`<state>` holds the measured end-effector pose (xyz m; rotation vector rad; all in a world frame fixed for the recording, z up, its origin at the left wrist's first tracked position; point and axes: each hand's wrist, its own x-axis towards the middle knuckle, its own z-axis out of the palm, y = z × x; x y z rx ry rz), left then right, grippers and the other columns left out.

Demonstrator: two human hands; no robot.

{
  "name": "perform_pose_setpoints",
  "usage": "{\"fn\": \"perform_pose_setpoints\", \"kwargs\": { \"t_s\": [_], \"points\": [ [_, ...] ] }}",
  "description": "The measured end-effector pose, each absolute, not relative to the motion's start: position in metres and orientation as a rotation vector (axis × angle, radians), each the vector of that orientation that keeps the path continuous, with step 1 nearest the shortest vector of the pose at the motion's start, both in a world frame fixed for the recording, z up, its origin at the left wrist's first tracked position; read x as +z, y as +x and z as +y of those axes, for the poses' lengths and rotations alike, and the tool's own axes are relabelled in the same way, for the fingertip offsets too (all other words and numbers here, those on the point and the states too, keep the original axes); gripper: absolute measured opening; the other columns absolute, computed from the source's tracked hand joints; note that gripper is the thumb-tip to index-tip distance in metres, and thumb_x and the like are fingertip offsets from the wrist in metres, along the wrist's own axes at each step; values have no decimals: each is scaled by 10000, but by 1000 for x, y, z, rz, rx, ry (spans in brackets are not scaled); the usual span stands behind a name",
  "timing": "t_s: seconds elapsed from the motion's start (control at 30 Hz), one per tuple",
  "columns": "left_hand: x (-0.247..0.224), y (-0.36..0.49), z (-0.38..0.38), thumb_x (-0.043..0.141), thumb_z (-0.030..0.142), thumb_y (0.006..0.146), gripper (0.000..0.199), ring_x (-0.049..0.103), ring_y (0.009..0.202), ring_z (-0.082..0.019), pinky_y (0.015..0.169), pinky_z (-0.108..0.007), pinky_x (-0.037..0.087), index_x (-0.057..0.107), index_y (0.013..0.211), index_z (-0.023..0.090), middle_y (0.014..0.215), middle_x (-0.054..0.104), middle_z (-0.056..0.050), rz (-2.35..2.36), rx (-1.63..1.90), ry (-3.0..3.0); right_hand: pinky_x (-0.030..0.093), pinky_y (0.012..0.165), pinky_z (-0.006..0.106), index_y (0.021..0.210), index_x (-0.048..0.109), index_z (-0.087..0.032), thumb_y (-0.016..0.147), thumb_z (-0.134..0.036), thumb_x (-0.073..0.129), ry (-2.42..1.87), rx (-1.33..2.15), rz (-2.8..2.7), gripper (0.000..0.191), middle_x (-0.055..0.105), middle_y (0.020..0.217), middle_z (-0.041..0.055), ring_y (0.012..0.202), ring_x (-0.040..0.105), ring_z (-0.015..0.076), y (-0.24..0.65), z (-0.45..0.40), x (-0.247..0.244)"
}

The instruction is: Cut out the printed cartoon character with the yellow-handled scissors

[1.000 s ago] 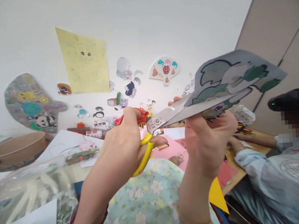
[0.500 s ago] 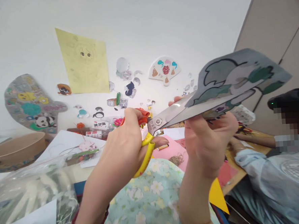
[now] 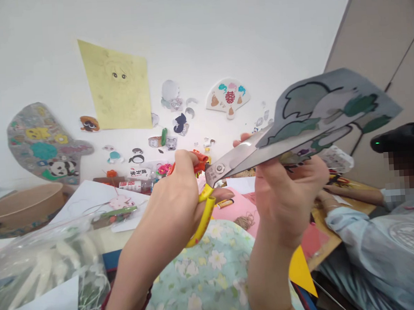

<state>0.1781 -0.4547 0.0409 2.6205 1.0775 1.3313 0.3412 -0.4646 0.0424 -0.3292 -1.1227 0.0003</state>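
Note:
My left hand point(image 3: 176, 194) is closed round the handles of a pair of scissors point(image 3: 219, 168), one handle red and the other yellow. The long steel blades point right and lie across a piece of paper point(image 3: 305, 104) with a dark-outlined drawing in green and grey. My right hand point(image 3: 286, 190) grips this paper from below, with its thumb close under the blades and some fingertips showing behind them. Part of the paper is hidden by the blades.
A tan bowl point(image 3: 27, 205) and a clear plastic bag point(image 3: 55, 262) lie at left. Pink paper point(image 3: 231, 214) with twine point(image 3: 245, 221) is behind my hands. Cut-outs and a yellow drawing point(image 3: 117, 92) hang on the wall. Another person point(image 3: 383, 237) sits at right.
The scissors' handles have shifted very slightly to the right, and the paper's far tip a little to the left. Otherwise both hands keep nearly the same pose.

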Motion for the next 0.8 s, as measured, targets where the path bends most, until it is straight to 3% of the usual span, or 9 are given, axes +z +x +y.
{"fn": "perform_pose_setpoints", "kwargs": {
  "t_s": [0.13,0.23,0.43,0.8],
  "points": [
    [42,178,-456,517,429,940,305,631,589,-198,530,-289,431,335,1082,229,787,626,3,1059,1301,2600,628,829,406,764,715,-212,770,-224,799,-313,22,-1115,85,713,801,-11,861,735,204,337,-464,42],
    [41,177,-456,507,450,953,310,610,579,-183,532,-284,430,333,1086,230,767,602,16,1053,1297,2599,641,864,416,769,720,-218,772,-225,798,-298,45,-1105,79,721,797,-19,845,743,197,335,-465,43],
    [40,177,-458,464,522,981,324,585,539,-178,475,-269,355,329,1044,234,714,593,19,1086,1268,2615,660,880,416,816,745,-237,784,-228,789,-300,86,-1117,55,756,826,-17,850,762,196,329,-471,46],
    [40,175,-459,441,518,989,311,558,497,-178,460,-269,351,311,1035,240,662,559,44,1081,1255,2615,665,892,403,797,743,-241,786,-200,784,-261,132,-1117,59,764,826,-35,851,765,181,330,-468,45]
  ]
}}
